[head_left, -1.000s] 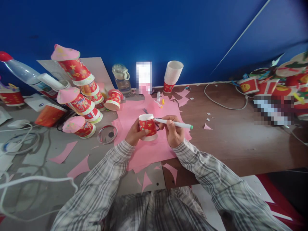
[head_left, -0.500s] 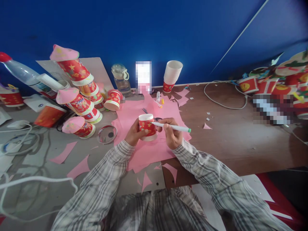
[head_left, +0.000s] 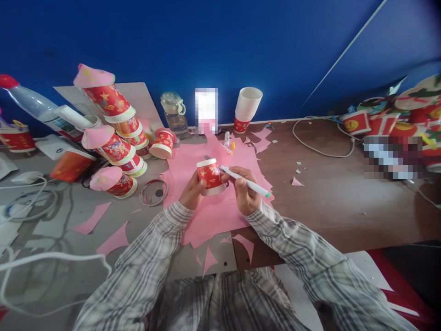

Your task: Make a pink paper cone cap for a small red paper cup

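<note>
My left hand (head_left: pixel 193 190) grips a red paper cup (head_left: pixel 209 176) from its left side, thumb pressed on the printed wall. The cup is raised over pink paper sheets (head_left: pixel 213 220) and tilts a little. Gold and coloured figures decorate it. In my right hand (head_left: pixel 246 189) is a white marker (head_left: pixel 251 185) with a green end, pinched between thumb and fingers. Its tip points at the cup's right side, close to the wall; whether it touches I cannot tell. Behind the cup a dark scissors tip (head_left: pixel 207 157) shows, the rest mostly hidden.
Stacked red cups with pink paper cones (head_left: pixel 98 138) stand at the left. A cup stack (head_left: pixel 246 108) and a glass water bottle (head_left: pixel 174 115) stand against the blue wall. Decorated cups (head_left: pixel 355 122) crowd the far right. White cables (head_left: pixel 51 257) and pink scraps (head_left: pixel 113 239) lie about.
My left hand has turned the cup, so a different part of its print faces me, and it sits slightly higher. The marker's rear end has dipped, and its tip points more upward.
</note>
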Demonstrator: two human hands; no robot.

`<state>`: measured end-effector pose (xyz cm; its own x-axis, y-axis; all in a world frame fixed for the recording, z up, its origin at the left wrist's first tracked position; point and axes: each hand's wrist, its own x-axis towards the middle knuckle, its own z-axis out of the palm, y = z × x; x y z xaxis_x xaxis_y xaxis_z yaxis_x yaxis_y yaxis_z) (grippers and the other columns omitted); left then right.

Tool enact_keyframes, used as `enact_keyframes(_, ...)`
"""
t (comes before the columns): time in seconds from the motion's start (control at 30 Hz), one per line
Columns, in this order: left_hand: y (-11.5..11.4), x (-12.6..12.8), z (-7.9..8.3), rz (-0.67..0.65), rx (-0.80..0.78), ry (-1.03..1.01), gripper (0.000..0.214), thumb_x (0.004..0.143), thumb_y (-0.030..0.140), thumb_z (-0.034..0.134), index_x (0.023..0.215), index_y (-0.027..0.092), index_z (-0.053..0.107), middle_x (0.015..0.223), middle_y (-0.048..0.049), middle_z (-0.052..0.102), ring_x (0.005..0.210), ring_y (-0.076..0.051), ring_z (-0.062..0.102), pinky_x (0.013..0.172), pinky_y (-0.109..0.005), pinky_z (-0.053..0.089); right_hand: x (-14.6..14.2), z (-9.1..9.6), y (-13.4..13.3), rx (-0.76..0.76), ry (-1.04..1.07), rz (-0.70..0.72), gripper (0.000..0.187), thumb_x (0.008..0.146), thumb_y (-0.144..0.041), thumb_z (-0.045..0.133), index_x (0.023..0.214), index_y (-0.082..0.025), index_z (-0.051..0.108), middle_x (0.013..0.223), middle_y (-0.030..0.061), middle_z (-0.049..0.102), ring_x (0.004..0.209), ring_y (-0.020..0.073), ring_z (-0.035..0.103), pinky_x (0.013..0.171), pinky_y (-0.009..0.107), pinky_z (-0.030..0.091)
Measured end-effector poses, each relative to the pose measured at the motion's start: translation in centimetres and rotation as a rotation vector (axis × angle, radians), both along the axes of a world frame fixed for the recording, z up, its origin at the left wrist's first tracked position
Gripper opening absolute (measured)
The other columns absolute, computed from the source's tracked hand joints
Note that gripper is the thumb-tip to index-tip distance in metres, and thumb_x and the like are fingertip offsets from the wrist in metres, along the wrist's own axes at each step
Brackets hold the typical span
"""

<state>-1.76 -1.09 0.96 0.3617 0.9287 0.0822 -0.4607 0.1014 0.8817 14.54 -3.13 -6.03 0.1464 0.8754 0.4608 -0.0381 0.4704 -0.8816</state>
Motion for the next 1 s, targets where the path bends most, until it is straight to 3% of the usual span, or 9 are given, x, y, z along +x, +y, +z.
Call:
enact_keyframes(0.13, 0.1, -0.1, -0.2, -0.025, 0.045, 0.087, 0.055, 0.058, 0.039, 0.072, 0.103, 0.015, 0.051, 0.092, -0.0082, 0.061, 0.087, -0.024, 0.057, 0.077, -0.039, 0.046, 0.3, 1.2, -1.1, 0.099, -0.091, 0.061, 0.039, 0.114, -0.066, 0.069, 0.127, -0.031, 0.081, 0.097, 0.0068, 0.091, 0.084, 0.0286, 0.088, 0.077, 0.051, 0.078)
enact_keyframes(0.27, 0.3, -0.3, -0.7, 0.047, -0.015, 0.139, 0.055, 0.054, 0.032, 0.076, 0.100, 0.015, 0.051, 0.086, -0.0056, 0.060, 0.080, -0.020, 0.056, 0.075, -0.036, 0.045, 0.4, 2.3, -1.9, 0.146, -0.187, 0.115, 0.035, 0.115, -0.061, 0.070, 0.124, -0.030, 0.083, 0.098, 0.0085, 0.091, 0.087, 0.0290, 0.090, 0.082, 0.052, 0.079)
enact_keyframes(0.5, 0.4, -0.3, -1.5, 0.098, -0.063, 0.162, 0.052, 0.049, 0.032, 0.078, 0.091, 0.014, 0.053, 0.086, -0.0061, 0.060, 0.081, -0.021, 0.056, 0.076, -0.039, 0.044, -0.3, 1.4, -1.5, 0.236, -0.271, 0.237, 0.036, 0.103, -0.072, 0.079, 0.103, -0.037, 0.085, 0.081, 0.0041, 0.083, 0.096, 0.0368, 0.092, 0.094, 0.065, 0.081)
enact_keyframes(0.63, 0.4, -0.3, -1.5, 0.074, -0.037, 0.156, 0.051, 0.053, 0.031, 0.076, 0.095, 0.015, 0.053, 0.086, -0.0053, 0.061, 0.080, -0.021, 0.056, 0.076, -0.039, 0.044, 0.3, 1.5, -1.5, 0.251, -0.229, 0.173, 0.031, 0.106, -0.065, 0.078, 0.111, -0.035, 0.086, 0.090, 0.0060, 0.087, 0.093, 0.0342, 0.092, 0.090, 0.061, 0.081)
enact_keyframes(0.83, 0.2, 0.0, -0.3, -0.006, -0.006, 0.118, 0.049, 0.059, 0.034, 0.072, 0.099, 0.014, 0.054, 0.090, -0.0088, 0.063, 0.085, -0.026, 0.058, 0.079, -0.042, 0.045, 0.6, 1.9, -1.2, 0.093, -0.140, -0.032, 0.041, 0.112, -0.068, 0.070, 0.120, -0.030, 0.083, 0.089, 0.0064, 0.086, 0.077, 0.0278, 0.083, 0.071, 0.048, 0.075)
enact_keyframes(1.0, 0.1, -0.3, 0.2, -0.010, -0.091, 0.023, 0.060, 0.057, 0.030, 0.072, 0.109, 0.015, 0.049, 0.100, -0.0111, 0.062, 0.093, -0.028, 0.058, 0.084, -0.044, 0.044, 0.6, 1.3, -0.8, 0.203, -0.159, -0.038, 0.035, 0.112, -0.062, 0.070, 0.121, -0.030, 0.083, 0.087, 0.0046, 0.085, 0.074, 0.0272, 0.081, 0.078, 0.054, 0.078)
